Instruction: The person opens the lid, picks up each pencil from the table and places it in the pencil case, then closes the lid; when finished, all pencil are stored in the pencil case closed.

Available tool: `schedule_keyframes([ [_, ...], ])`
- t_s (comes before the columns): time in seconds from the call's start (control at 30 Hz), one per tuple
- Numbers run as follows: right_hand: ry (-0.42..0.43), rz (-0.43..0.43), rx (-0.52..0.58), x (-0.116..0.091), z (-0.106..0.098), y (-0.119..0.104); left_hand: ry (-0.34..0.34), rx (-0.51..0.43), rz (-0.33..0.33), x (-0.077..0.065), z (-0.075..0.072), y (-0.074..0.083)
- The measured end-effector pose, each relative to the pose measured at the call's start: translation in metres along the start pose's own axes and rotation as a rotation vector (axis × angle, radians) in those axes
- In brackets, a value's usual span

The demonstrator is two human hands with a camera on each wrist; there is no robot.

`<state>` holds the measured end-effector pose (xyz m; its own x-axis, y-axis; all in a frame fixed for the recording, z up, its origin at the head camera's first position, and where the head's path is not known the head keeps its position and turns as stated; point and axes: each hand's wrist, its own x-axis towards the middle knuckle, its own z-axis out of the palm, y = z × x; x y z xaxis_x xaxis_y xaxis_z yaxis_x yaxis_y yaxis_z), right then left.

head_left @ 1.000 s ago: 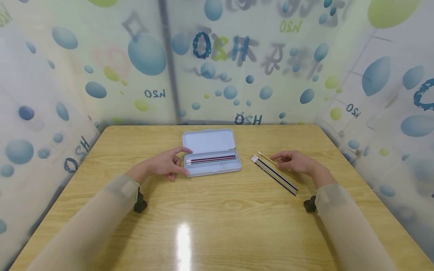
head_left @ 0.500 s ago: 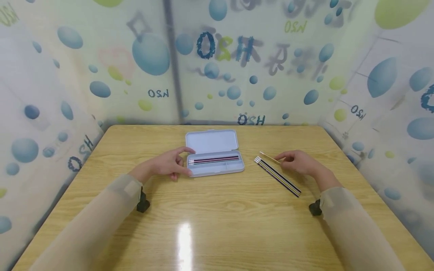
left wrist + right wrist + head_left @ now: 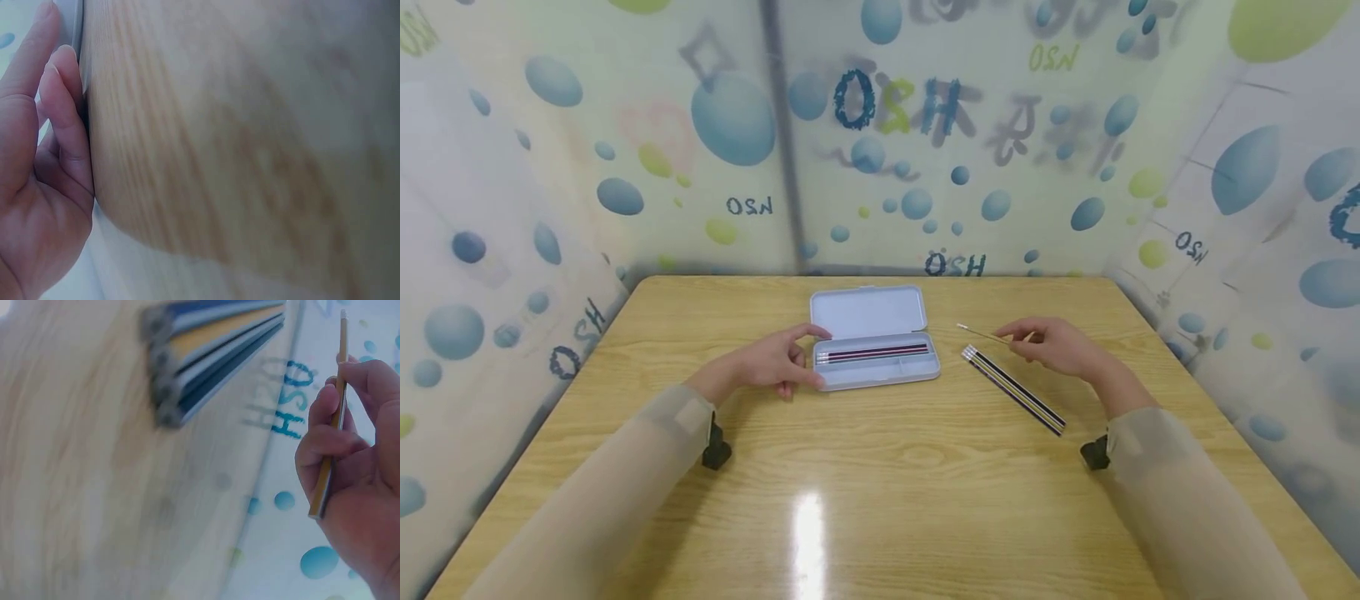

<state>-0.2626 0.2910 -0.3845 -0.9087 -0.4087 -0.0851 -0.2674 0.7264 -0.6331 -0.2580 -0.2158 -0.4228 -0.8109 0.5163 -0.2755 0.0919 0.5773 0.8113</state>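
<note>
With the right grip point(image 3: 1051, 346), pinches a yellow pencil point(image 3: 340, 394) on the far side of the pencil row point(image 3: 1015, 392); with the left grip point(image 3: 772, 358), holds the open pencil case point(image 3: 865, 377) by its left end.

Head cam sits highest and furthest back, aimed forward and down, so it gets most of the wooden tabletop point(image 3: 880, 508), the left hand point(image 3: 767, 360), the right hand point(image 3: 1051, 346) and the bubble-print wall point(image 3: 925, 192) behind. Left wrist cam is super close and tipped sideways, its hand down one edge, wood grain filling most of the rest. From here the right wrist cam looks just as tight and tipped, facing past its hand to that wall; it shares the held pencil point(image 3: 339, 419) and pencil bundle point(image 3: 1013, 390) with the head view.
</note>
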Motion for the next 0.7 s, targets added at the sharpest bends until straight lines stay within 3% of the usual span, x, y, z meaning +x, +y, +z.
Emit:
schedule_keyframes([
  [0.43,-0.024,-0.080,-0.018,0.024,0.013,-0.035,0.003,0.000,-0.001,0.002,-0.003,0.001],
  [0.7,-0.042,-0.155,-0.036,0.049,0.034,-0.055,-0.007,-0.007,0.000,0.001,-0.001,-0.002],
])
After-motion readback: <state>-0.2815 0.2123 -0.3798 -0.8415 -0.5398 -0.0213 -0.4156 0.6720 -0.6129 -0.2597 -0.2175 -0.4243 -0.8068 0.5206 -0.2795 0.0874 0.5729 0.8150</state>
